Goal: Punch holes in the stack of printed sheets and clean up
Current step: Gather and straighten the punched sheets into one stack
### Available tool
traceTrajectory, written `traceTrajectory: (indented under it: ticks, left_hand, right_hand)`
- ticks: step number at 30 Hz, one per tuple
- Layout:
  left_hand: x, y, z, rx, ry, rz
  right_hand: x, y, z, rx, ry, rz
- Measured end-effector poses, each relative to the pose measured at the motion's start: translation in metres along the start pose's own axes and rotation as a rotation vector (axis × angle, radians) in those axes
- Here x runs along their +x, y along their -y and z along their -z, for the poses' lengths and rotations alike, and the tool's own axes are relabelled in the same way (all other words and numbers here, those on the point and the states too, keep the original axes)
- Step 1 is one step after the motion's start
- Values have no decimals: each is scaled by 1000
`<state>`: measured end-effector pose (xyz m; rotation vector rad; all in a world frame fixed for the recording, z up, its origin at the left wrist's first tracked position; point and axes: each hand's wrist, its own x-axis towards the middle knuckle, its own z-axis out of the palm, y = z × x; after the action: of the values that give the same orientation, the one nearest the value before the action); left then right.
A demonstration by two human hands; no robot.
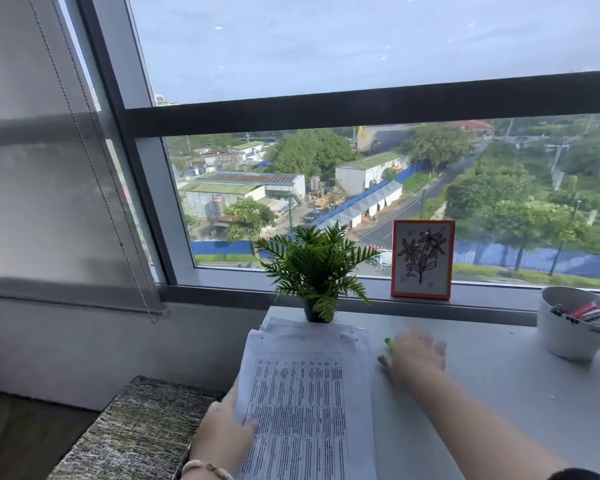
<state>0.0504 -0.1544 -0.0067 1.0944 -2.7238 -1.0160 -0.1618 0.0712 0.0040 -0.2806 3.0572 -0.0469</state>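
At lower centre, the left hand [224, 433] is pinching the white stack of printed sheets [305, 396] by its edge while the blurred right hand [414, 356], fingers spread, is lying flat over a small green object [389, 342] on the grey desk [499, 393].

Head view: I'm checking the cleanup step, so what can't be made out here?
- Green object: mostly hidden under the blurred right hand; unidentifiable.
- Printed sheets: text too small to read; near edge cut off by the frame.
- White cup: contents partly cut off at the right edge.
- No hole punch in view.
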Motion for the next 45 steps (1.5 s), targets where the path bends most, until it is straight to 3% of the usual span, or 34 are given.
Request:
traceTrajectory:
  ticks: [2,4,10,13,19,23,25,29,35,39,45]
  left_hand:
    - [-1,0,-1,84,-48,7]
    - [0,0,0,196,-123,-3]
    - [18,2,2,196,-78,47]
    - [16,-4,2,218,-102,62]
    - [0,-16,-1,340,-132,27]
    - [-2,-20,2,304,-53,50]
    - [-6,-26,3,225,4,98]
    - [-15,-34,3,138,66,198]
    - [-23,-29,13,-79,178,237]
    - [-31,-23,18,-421,405,329]
    - [-51,-20,16,-618,507,277]
  right_hand:
    - [-27,4,-8,162,-81,62]
    - [-59,6,-15,424,-39,50]
    - [-120,15,-4,1364,432,-196]
    - [-130,24,7,1643,599,-302]
    - [-132,20,11,1737,670,-509]
    - [-116,19,0,1561,766,-474]
    - [-116,24,-2,1463,766,-429]
    - [-119,33,-13,1289,556,-342]
    - [-123,13,-19,1544,685,-359]
    - [-127,1,-32,1439,730,-363]
    - [-140,-5,-10,1436,536,-126]
